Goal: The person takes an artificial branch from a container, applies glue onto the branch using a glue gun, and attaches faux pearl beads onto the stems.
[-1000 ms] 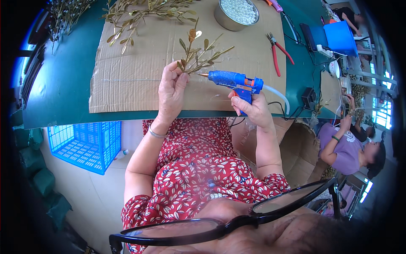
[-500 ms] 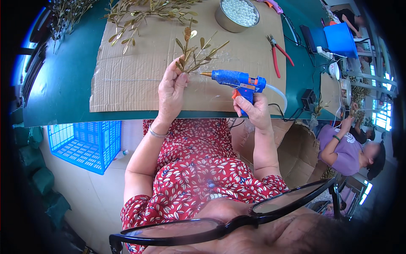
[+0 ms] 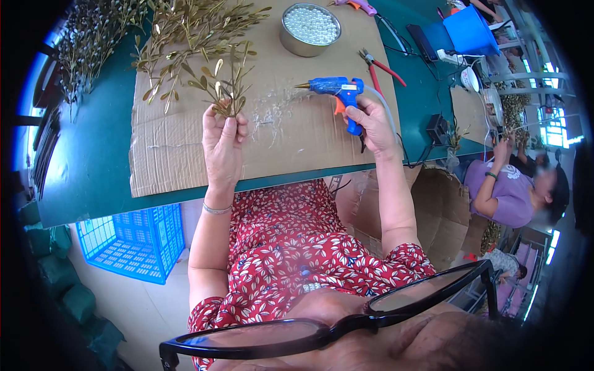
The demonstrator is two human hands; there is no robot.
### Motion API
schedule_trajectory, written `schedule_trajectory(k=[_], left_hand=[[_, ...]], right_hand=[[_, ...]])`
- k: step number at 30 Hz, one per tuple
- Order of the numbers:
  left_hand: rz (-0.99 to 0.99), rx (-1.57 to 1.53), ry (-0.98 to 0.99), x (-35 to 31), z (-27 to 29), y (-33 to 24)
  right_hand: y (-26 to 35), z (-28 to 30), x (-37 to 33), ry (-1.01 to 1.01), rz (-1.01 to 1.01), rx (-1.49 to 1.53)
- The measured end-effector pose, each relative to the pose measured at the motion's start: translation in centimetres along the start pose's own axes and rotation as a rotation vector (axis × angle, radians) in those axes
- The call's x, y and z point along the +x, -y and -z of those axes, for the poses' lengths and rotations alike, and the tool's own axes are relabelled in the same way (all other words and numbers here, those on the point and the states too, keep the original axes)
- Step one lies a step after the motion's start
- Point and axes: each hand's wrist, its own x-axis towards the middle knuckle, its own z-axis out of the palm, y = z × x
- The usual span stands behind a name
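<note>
Pinched between the fingers of my left hand (image 3: 224, 142) is a gold artificial leaf sprig (image 3: 232, 86), its leaves fanning up over the cardboard sheet (image 3: 176, 157). My right hand (image 3: 375, 127) grips the handle of a blue hot glue gun (image 3: 331, 86) with an orange trigger. The gun's brass nozzle points left and sits apart from the sprig. A clear glue stick (image 3: 380, 99) curves out of its back. Strands of dried glue (image 3: 269, 117) lie on the cardboard between my hands.
A metal bowl of pearly beads (image 3: 309, 29) stands at the far side, with red-handled pliers (image 3: 380, 68) to its right. More gold sprigs (image 3: 192, 37) lie far left. A blue bucket (image 3: 470, 31) and cables are at right. Below the green table (image 3: 93, 154) sits a blue crate (image 3: 133, 241); a person (image 3: 507, 191) works at right.
The sprig in my left hand has moved left, away from the nozzle. My right hand has lifted the glue gun slightly up and to the left. The head view has shifted.
</note>
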Motion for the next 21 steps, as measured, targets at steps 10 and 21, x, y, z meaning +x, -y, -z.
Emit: schedule_trajectory(k=[10,21], left_hand=[[-0.006,-0.015,-0.041,-1.0,0.2,0.8],[-0.021,0.021,-0.069,-0.7,0.0,1.0]], right_hand=[[2.2,-1.7,0.6,-0.04,0.095,-0.934],[8.1,-4.5,16.9,0.143,0.46,-1.469]])
